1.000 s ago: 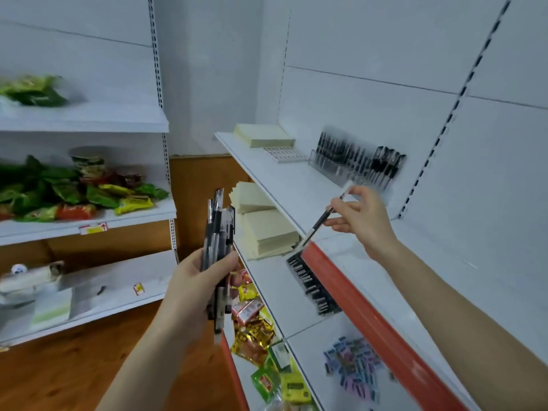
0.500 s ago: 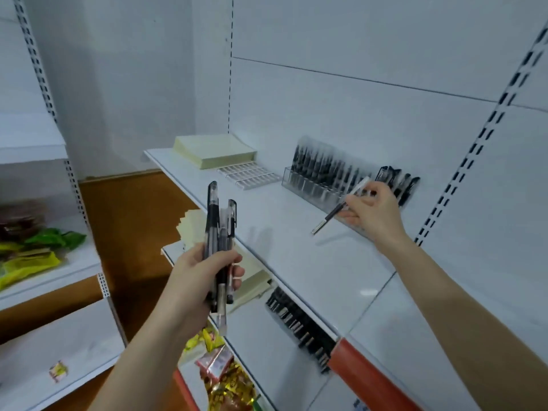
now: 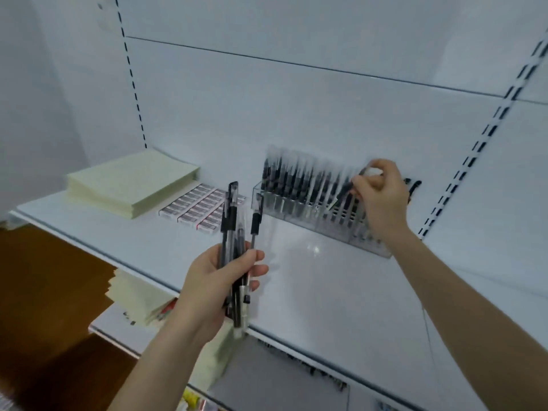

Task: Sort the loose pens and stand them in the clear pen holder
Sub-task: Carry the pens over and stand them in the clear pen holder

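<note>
Right hand (image 3: 381,194): fingers pinched together on a single pen (image 3: 345,192), held tilted, its lower end down among the slots of the clear pen holder (image 3: 299,215). The upper end is hidden behind the fingers; motion blur prevents telling whether the tip is seated yet.

Left hand (image 3: 219,287): closed around a bundle of loose pens (image 3: 235,253), held roughly upright in front of the shelf edge, caps up. Exact count unclear; at least four or five barrels show.

Holder: stands at the back of the white shelf (image 3: 311,280), against the rear panel. Many black-capped pens already stand in its rows, mostly toward its left end and middle. A few more dark pens (image 3: 413,186) show just past the right hand; whether they sit in the holder cannot be told.

Further out on the same shelf: flat rows of small boxed erasers (image 3: 197,209) just left of the holder, then a stack of pale yellow paper (image 3: 130,182).

Progress, as judged: well along. Holder largely filled, one pen going in, the left-hand bundle left to place.
</note>
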The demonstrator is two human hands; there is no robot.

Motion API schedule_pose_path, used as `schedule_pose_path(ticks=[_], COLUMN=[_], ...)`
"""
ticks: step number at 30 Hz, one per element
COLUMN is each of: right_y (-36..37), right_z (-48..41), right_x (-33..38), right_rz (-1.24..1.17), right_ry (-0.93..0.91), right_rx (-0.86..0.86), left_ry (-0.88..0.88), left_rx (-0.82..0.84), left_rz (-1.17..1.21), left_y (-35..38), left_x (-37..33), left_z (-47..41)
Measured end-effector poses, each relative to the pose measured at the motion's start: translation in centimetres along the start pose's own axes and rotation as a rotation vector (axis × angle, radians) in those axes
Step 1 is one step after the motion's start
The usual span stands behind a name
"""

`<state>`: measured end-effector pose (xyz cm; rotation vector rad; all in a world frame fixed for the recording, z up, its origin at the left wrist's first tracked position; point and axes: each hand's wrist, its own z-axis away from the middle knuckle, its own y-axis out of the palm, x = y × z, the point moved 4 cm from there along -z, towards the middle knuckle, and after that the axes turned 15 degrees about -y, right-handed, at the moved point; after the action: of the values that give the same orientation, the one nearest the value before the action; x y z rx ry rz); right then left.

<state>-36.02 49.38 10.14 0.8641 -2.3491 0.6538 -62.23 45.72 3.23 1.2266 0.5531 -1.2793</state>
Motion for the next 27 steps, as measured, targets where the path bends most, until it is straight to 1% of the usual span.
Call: schedule_pose_path(ticks=[2, 6, 11, 16, 20, 24, 27], right_y=[0.9, 2.7, 4.2, 4.6, 5.2, 5.5, 4.7], right_z=[-1.0, -2.4, -2.6, -2.9, -2.7, -2.1, -1.5], right_x=[-0.3, -1.1, -2.8, -3.6, -3.6, -3.8, -3.6], right_rz=[0.008, 0.1, 0.131, 0.167, 0.249, 0.257, 0.199], right_ry=[-0.011, -0.026, 0.021, 0.031, 0.008, 0.036, 0.142], right_rx=[0.004, 0.08, 0.237, 0.251, 0.364, 0.351, 0.305], left_ry=[-0.009, -0.003, 0.019, 0.021, 0.019, 0.013, -0.004], left_rx=[0.012, 0.028, -0.003, 0.009, 0.03, 0.074, 0.124], left_rz=[0.0, -0.008, 0.015, -0.006, -0.009, -0.023, -0.044], left_y=[0.1, 0.7, 0.9, 1.6, 2.0, 2.4, 2.7], left_x=[-0.2, -0.7, -1.7, -1.5, -1.7, -2.0, -2.2], left_z=[-1.1, -2.5, -4.0, -4.9, -5.5, -6.1, -6.5])
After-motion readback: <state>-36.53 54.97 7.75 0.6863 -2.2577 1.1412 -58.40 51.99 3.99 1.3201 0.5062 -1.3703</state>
